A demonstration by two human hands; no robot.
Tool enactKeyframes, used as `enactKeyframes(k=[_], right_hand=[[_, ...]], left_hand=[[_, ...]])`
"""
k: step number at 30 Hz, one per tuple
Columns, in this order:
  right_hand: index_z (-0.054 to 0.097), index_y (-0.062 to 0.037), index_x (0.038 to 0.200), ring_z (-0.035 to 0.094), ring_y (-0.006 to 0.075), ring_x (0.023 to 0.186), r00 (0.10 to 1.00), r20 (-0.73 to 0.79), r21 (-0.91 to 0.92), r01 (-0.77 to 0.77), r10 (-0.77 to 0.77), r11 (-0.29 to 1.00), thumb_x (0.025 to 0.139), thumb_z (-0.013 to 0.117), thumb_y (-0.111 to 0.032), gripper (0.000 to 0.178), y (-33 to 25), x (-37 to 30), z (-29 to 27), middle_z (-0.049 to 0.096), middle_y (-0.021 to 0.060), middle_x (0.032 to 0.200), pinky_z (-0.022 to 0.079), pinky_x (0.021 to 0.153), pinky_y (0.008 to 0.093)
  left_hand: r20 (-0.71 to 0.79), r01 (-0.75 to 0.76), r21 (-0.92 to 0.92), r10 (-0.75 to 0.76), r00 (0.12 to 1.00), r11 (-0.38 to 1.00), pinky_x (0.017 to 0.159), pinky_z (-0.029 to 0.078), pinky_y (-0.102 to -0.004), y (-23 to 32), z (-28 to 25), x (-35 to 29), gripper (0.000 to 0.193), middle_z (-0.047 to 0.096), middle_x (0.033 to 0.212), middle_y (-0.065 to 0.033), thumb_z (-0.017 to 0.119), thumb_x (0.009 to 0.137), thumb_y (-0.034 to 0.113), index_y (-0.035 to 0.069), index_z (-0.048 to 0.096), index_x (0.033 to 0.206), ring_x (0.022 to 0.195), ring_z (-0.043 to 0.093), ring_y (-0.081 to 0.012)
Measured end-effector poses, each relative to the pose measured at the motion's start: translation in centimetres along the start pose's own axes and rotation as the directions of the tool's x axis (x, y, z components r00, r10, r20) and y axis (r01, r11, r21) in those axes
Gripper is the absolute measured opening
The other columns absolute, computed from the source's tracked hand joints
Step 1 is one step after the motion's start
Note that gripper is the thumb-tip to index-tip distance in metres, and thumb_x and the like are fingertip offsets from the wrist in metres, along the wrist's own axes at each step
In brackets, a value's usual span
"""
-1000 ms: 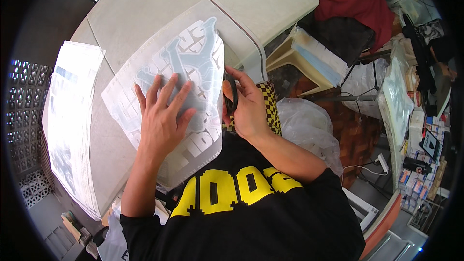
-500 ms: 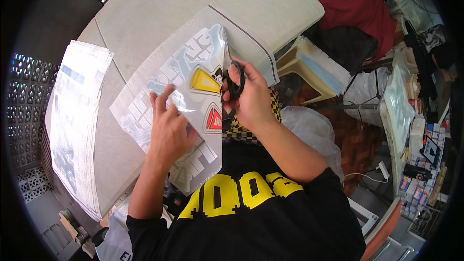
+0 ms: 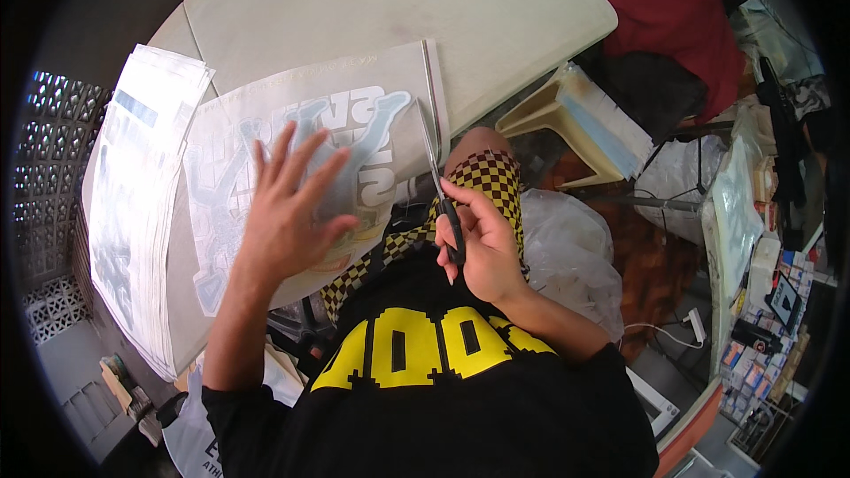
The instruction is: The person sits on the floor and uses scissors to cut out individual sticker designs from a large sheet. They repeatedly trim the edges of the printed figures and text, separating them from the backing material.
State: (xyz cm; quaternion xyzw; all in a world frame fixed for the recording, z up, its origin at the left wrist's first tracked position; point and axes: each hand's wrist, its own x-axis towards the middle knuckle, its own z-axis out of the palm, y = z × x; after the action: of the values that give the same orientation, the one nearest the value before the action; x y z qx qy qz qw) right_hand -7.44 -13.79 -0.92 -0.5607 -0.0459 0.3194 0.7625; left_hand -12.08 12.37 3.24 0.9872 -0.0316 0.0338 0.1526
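Note:
A translucent plastic sheet (image 3: 376, 155) with pale blue and white printed lettering and shapes lies on the table, its near edge drooping toward my lap. Over it my left hand (image 3: 288, 212) is spread, fingers apart and holding nothing; whether it touches the sheet, I cannot tell. My right hand (image 3: 485, 243) grips black-handled scissors (image 3: 453, 226) beside the sheet's right edge. Their slim metal blades point away from me along that edge and look nearly closed.
A stack of printed white sheets (image 3: 133, 212) lies at the left of the pale table (image 3: 354, 0). On the right stands a cream plastic stool (image 3: 540, 119) with papers on it. Behind it is a red cloth (image 3: 673, 18), with clear plastic bags (image 3: 567, 239) nearer me.
The sheet has turned and lies flatter; its yellow and red printed shapes no longer show clearly. My right hand with the scissors has drawn back toward me, and my left hand has spread out.

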Motion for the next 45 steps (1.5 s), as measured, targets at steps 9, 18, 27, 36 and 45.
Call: enactKeyframes(k=[9,18,27,36,45], right_hand=[[0.048,-0.0030,0.140,0.054,0.0045,0.059,0.998,-0.051,-0.080,0.023,-0.027,0.997,0.103,0.059,-0.007,0.039,-1.1,1.9,0.8,0.060,0.0010,0.079,0.045,0.051,0.0195],[0.051,-0.0063,0.140,0.053,0.0045,0.055,0.998,-0.067,-0.187,-0.011,-0.001,0.982,0.102,0.063,-0.015,0.041,-1.6,3.0,0.5,0.059,0.0003,0.078,0.042,0.043,0.0206],[0.054,-0.0054,0.140,0.053,0.0046,0.056,0.992,-0.123,-0.184,-0.026,0.003,0.983,0.100,0.066,-0.016,0.042,-1.5,2.9,1.3,0.059,-0.0002,0.078,0.046,0.050,0.0211],[0.055,0.0005,0.134,0.052,0.0047,0.058,0.991,-0.134,-0.282,-0.019,-0.020,0.959,0.100,0.066,-0.018,0.041,-2.6,4.9,1.7,0.058,-0.0003,0.072,0.046,0.052,0.0221],[0.057,0.0014,0.134,0.053,0.0051,0.057,0.987,-0.156,-0.272,-0.011,-0.032,0.962,0.100,0.067,-0.018,0.041,-2.9,5.2,2.4,0.060,0.0003,0.072,0.046,0.051,0.0230]], left_hand=[[-0.035,-0.001,0.059,0.003,0.999,0.998,0.122,0.012,-0.0640,1.5,2.4,-0.1,0.079,0.038,0.161,-0.0117,0.085,0.076,0.033,0.023,0.053,0.147,0.153,0.023,-0.0415],[-0.060,0.002,0.045,0.000,0.998,0.999,0.123,0.010,-0.0628,1.3,2.9,-0.2,0.076,0.039,0.160,-0.0114,0.083,0.078,0.036,0.025,0.053,0.147,0.153,0.022,-0.0413],[-0.047,0.027,0.057,-0.025,0.999,0.998,0.124,0.009,-0.0625,1.6,2.8,-0.1,0.075,0.039,0.160,-0.0106,0.081,0.080,0.039,0.026,0.053,0.148,0.153,0.022,-0.0405],[-0.052,0.024,0.063,-0.021,0.998,0.998,0.123,0.010,-0.0637,1.5,2.8,-0.1,0.074,0.039,0.160,-0.0105,0.081,0.079,0.038,0.027,0.054,0.147,0.153,0.022,-0.0403],[-0.075,-0.006,0.040,0.009,0.997,0.999,0.119,0.013,-0.0692,1.4,2.6,0.0,0.072,0.041,0.156,-0.0128,0.080,0.080,0.037,0.024,0.054,0.145,0.150,0.026,-0.0451]])
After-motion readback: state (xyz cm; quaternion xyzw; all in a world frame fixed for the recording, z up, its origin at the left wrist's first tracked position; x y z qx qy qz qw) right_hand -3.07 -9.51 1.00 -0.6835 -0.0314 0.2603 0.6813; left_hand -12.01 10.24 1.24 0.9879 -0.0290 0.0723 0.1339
